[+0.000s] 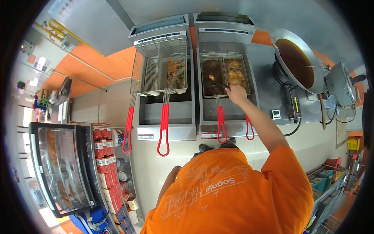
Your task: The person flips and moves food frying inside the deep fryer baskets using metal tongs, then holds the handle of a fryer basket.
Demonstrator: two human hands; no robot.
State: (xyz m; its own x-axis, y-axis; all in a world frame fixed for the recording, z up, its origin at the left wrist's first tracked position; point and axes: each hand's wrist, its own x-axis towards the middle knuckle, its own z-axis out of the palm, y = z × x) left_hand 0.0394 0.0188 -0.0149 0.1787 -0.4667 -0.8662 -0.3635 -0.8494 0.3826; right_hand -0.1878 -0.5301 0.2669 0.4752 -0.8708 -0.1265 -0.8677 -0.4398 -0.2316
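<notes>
Black tool point(221, 84), one o'clock, is being gripped by right fingers point(230, 92); morsel point(211, 78) apparently being checked, steadiness seemingly needed next; left fingers point(176, 169) unclear.

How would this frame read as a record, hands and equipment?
Right hand: grips a slender dark utensil, tip at a golden food piece
Left hand: low beside the body, grip unclear
Right steel fryer: two red-handled wire baskets, golden pieces in the right one
Left steel fryer: more red-handled wire baskets
Right counter: round metal pan, brown liquid
</notes>
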